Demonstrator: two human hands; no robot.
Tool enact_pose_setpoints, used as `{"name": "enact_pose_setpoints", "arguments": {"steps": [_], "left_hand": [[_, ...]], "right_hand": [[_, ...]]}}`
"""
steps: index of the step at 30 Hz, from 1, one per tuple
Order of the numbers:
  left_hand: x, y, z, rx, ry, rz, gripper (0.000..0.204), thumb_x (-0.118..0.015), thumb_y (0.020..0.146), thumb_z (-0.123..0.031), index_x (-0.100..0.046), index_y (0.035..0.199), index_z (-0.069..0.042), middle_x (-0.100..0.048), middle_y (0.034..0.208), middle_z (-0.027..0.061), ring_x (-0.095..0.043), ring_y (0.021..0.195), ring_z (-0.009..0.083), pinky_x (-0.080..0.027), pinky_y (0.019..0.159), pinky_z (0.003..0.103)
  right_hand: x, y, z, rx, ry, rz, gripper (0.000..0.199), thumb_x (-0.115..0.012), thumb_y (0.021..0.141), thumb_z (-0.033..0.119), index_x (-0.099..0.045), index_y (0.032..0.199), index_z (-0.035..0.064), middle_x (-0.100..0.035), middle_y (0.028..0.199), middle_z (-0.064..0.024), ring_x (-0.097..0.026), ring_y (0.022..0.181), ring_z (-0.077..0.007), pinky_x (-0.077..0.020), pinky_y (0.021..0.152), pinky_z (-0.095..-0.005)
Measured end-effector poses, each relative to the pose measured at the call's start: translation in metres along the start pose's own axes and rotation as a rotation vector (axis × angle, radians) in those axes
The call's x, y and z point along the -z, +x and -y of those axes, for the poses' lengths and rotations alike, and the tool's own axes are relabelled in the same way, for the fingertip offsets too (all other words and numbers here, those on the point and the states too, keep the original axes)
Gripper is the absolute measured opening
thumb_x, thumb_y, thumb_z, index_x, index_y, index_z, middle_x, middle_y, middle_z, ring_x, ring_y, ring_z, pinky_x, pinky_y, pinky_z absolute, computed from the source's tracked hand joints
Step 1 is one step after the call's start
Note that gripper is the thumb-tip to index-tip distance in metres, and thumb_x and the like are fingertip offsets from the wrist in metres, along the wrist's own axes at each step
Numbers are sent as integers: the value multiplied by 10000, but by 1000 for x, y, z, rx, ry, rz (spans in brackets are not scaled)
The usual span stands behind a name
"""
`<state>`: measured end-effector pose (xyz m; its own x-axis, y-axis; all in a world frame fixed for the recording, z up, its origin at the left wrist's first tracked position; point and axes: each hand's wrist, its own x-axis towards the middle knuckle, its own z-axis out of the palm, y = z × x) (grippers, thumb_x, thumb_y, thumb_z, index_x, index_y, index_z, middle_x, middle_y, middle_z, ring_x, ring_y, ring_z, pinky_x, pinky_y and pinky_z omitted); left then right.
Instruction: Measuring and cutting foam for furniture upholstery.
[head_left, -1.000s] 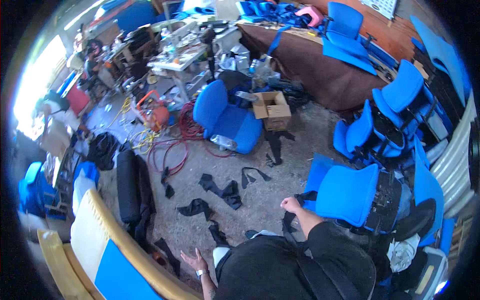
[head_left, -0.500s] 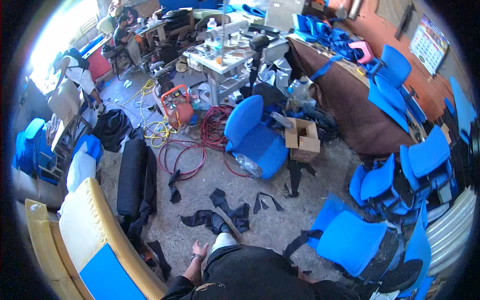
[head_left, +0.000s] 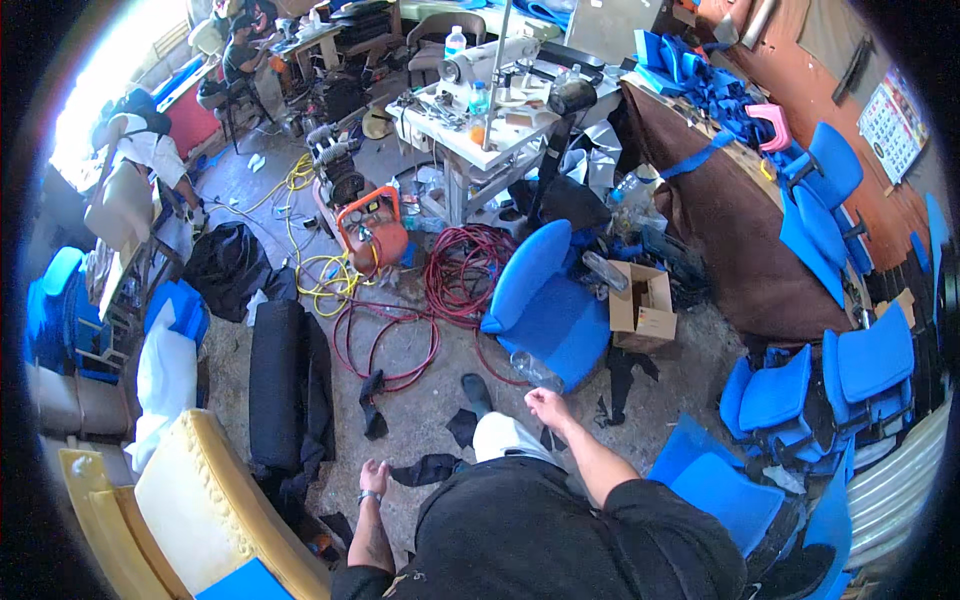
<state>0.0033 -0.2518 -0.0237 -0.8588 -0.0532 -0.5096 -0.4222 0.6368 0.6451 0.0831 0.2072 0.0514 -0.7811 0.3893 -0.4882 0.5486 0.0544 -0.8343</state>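
Both grips empty. Left hand [head_left: 374, 477] hung loose and open beside the hip, just above a black fabric scrap [head_left: 428, 468] on the floor [head_left: 420, 405], not touching. Right hand [head_left: 546, 405] swung forward, fingers loosely curled on nothing, near the front edge of the blue chair [head_left: 545, 305]; clear plastic bottle [head_left: 530, 368] lay just beyond it. Open cardboard box [head_left: 642, 305] right of the chair, contents not discernible. Red hose coil [head_left: 455, 275] and orange compressor [head_left: 370, 230] farther out, below the cluttered desk [head_left: 470, 140].
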Motion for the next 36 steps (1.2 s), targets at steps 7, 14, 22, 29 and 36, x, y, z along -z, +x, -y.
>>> {"name": "enact_pose_setpoints", "arguments": {"steps": [7,14,22,29,36], "left_hand": [[-10,10,9,235,82,-20,472,-604,719,-342,-510,1046,-14,-582,944,166,-563,885,231,-437,774,326],[-36,68,-38,63,97,108,357,-508,759,-293,-563,962,-4,-583,910,185,-565,844,270,-434,742,345],[31,223,-155,202,-41,97,450,-637,707,-350,-530,1011,-36,-593,768,37,-532,632,105,-444,549,250],[81,263,-139,207,-681,-218,374,-569,794,-238,-478,1081,-16,-566,894,78,-546,727,127,-452,575,235],[16,144,-144,839,-587,-376,410,-575,778,-290,-503,1075,-16,-575,805,68,-548,633,139,-445,545,250]], "right_hand": [[-11,131,-5,-206,-446,101,205,-585,749,288,-610,791,89,-618,784,-75,-561,761,-152,-438,689,-306],[15,265,97,29,-492,67,182,-586,745,246,-602,807,75,-615,775,-58,-573,692,-149,-459,640,-296],[-29,320,179,79,-324,-71,217,-607,749,233,-573,882,66,-583,718,-52,-542,566,-120,-456,523,-260],[-50,425,278,418,-286,-151,218,-620,725,185,-555,898,70,-588,718,-62,-560,631,-168,-467,602,-304],[-54,603,459,555,-352,-251,251,-568,757,226,-544,935,51,-592,820,-115,-572,759,-212,-453,692,-323]]}}
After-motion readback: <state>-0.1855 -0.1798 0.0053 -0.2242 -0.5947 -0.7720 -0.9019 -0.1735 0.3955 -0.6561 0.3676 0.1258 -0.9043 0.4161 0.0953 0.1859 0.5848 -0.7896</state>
